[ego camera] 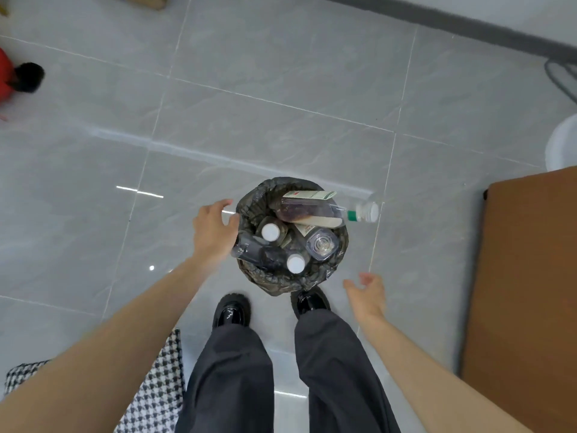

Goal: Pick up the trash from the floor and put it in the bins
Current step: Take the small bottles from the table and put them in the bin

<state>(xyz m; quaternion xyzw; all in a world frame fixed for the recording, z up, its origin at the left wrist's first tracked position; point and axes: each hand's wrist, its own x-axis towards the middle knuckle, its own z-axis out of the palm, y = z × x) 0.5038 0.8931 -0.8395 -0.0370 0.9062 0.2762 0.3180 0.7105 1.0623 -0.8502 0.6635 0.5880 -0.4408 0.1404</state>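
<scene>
My left hand released, at 9 o'clock of the bin; right hand released, empty, at 4 o'clock. Bottles fill it.

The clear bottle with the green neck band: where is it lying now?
In the head view the clear bottle lies across the far side of the bag-lined bin, atop the other bottles, its white cap overhanging the right rim.
</scene>
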